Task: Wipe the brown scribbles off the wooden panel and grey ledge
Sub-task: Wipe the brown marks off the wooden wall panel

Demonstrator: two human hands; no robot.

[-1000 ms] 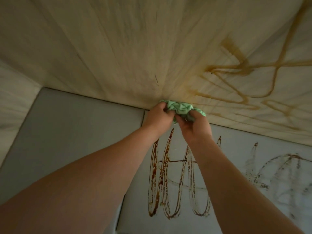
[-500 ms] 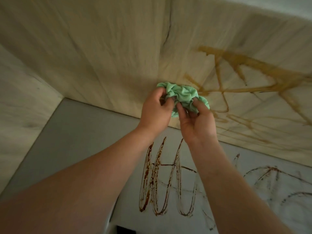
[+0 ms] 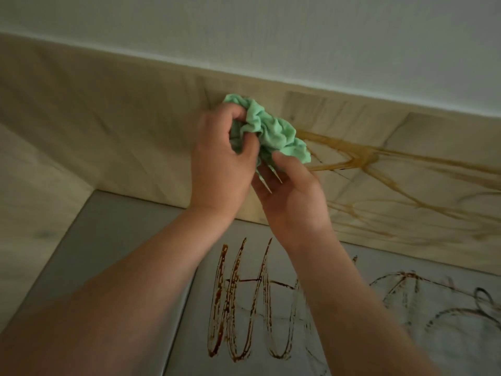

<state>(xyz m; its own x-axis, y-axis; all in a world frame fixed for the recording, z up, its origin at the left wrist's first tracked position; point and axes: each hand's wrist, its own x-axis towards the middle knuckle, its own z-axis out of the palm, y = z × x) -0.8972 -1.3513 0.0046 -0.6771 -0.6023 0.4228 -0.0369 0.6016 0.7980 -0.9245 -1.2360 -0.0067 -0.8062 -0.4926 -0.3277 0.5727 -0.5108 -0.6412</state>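
Up in front of the wooden panel, two hands hold a scrunched green cloth. The left hand has its fingers curled tight round the cloth's left end. The right hand grips it from below, thumb on top. Light brown scribbles run across the panel, just right of the cloth. Dark brown loops sit on the grey ledge, near, under the arms. A white wall is above the panel.
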